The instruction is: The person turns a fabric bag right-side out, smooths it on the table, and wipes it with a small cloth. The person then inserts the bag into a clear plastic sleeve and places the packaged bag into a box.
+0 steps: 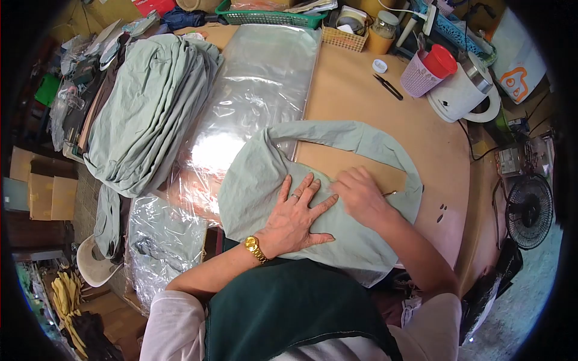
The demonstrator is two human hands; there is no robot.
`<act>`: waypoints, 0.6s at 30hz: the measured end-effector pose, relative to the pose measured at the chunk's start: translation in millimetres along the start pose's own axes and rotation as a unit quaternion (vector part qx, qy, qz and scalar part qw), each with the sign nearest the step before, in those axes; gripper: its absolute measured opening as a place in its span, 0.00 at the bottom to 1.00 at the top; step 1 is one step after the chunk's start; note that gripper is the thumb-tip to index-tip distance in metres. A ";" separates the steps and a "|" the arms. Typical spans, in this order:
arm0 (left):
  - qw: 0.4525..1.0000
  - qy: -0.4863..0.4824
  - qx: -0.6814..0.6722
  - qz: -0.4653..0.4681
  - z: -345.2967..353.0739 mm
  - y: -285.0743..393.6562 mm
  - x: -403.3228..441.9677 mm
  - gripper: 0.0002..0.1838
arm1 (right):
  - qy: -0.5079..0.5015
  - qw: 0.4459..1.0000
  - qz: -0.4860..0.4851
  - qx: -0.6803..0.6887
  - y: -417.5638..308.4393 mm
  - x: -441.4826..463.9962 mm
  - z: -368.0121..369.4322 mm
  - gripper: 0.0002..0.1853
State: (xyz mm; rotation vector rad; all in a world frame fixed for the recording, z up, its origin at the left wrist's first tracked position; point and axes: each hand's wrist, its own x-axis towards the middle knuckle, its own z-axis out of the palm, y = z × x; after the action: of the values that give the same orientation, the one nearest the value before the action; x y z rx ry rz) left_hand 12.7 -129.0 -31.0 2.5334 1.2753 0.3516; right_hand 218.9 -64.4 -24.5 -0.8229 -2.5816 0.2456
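A pale green cloth shoulder bag [253,192] lies on the table in front of me, its wide strap [337,133] looped away from me. My left hand [295,216] rests on the bag's body, fingers spread and pressing the cloth. At the bag's top edge my right hand [361,195] is closed, its fingers curled together on the edge; the fingertips are partly hidden. A small metal piece [391,193], perhaps a zipper pull, shows just right of that hand.
A pile of similar green cloth bags [141,114] sits at the left, beside a stack of clear plastic sleeves [259,78]. Thread snips [388,86], a pink basket cup [418,75] and a white kettle [460,96] stand at the back right. A fan [530,210] is farther right.
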 end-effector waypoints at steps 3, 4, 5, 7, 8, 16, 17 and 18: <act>1.000 -0.010 0.004 -0.009 -1.7 0.5 1.1 0.43 | 0.026 1.000 0.002 0.012 -4.2 17.8 8.8 0.06; 1.000 -0.006 -0.003 -0.013 -2.3 0.5 0.4 0.43 | 0.027 1.000 0.002 0.014 -3.3 13.3 7.3 0.06; 1.000 -0.007 -0.002 -0.012 -2.3 -0.1 -0.4 0.43 | 0.029 1.000 -0.001 0.012 -0.2 3.3 3.0 0.08; 1.000 0.014 -0.005 -0.003 -0.5 -0.7 -0.3 0.43 | 0.030 1.000 -0.004 0.007 1.1 -8.5 -5.1 0.10; 1.000 0.016 -0.005 -0.003 -0.4 -1.4 0.4 0.43 | 0.001 1.000 -0.002 -0.013 0.1 -11.1 -9.3 0.10; 0.999 0.036 0.002 0.005 1.9 -2.4 -1.3 0.43 | 0.006 0.986 0.038 -0.159 25.0 6.0 -0.7 0.10; 0.999 0.040 0.002 0.007 1.9 -3.2 0.2 0.43 | 0.054 0.985 0.092 -0.138 26.5 4.6 -16.8 0.09; 0.999 0.036 0.008 0.006 2.4 -4.0 1.0 0.44 | 0.101 0.978 0.142 -0.114 28.4 4.7 -26.0 0.08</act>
State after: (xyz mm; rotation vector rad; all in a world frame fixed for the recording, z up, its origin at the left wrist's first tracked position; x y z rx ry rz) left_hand 11.1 -126.3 -34.6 2.5638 1.2948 0.4412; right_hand 241.4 -37.6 -7.8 -1.2354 -2.3249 -0.0543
